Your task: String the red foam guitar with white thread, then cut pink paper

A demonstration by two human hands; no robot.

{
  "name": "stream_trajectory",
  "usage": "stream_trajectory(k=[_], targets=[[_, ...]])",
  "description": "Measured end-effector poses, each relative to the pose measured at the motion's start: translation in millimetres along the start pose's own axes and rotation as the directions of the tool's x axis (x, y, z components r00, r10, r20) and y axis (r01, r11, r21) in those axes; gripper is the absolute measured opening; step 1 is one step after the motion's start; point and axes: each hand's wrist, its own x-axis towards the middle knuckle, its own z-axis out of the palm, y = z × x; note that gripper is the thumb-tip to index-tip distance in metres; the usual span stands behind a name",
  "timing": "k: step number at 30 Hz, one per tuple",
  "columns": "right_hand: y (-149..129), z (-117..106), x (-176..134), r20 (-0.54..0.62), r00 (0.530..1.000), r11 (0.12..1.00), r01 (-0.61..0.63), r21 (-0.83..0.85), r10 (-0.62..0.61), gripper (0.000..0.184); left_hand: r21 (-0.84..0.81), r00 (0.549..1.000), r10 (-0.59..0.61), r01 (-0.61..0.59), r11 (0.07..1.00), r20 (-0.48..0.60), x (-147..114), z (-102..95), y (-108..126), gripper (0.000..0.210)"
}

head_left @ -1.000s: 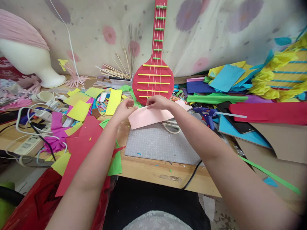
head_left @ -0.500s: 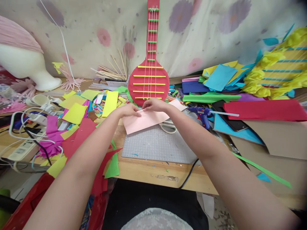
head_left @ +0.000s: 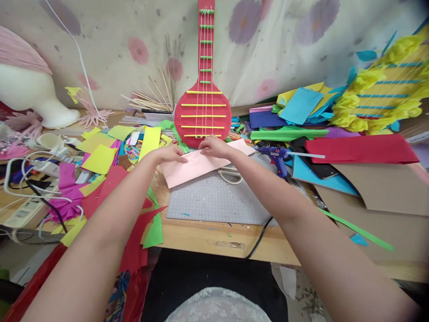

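Left hand, seen from the head camera, is clamped on the far edge of the pink paper, near its left end, thumb on the upper face. Right hand bends over the same edge, farther right, fingertips touching it; whether they pinch it, I cannot tell. The two hands are near each other, apart. The paper slants over the far left part of the grey mat, its left end reaching past the mat and its right end lying farther away. At its near edge shows a handle of the scissors, partly hidden.

Just beyond the hands, the red lute stands upright before the curtain. To the right are the glue gun, the phone and a red sheet overlapping the phone. On the left, yellow sheets lie among scraps, with a power strip nearer. Sticks rest in a box at far left of the lute. Along the near edge of the table, a black cord hangs over.
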Motion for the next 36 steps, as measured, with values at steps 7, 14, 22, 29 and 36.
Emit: stream_trajectory(k=[7, 14, 22, 29, 36], targets=[[-1, -8, -29, -0.193, 0.958, 0.977, -0.214, 0.005, 0.211, 0.017, -0.199, 0.986, -0.150, 0.162, 0.966, 0.073, 3, -1.0, -19, 0.032], [8, -18, -100, 0.162, 0.889, 0.894, -0.393, -0.213, 0.429, 0.033, -0.414, 0.969, -0.169, 0.230, 0.881, 0.179, 9, 0.4, -39, 0.036], [2, -5, -103, 0.209, 0.928, 0.914, -0.227, -0.335, 0.307, 0.024, -0.490, 0.968, -0.172, 0.241, 0.838, 0.182, 1, 6.9, -34, 0.046], [11, -37, -122, 0.467, 0.808, 0.933, -0.316, -0.175, 0.361, 0.021, -0.561, 0.970, -0.163, 0.237, 0.793, 0.179, -6, 11.4, -35, 0.045], [15, -41, -136, 0.603, 0.789, 0.799, -0.435, 0.415, 0.117, 0.030, -0.608, 0.977, -0.152, 0.214, 0.765, 0.152, -10, 15.7, -27, 0.034]])
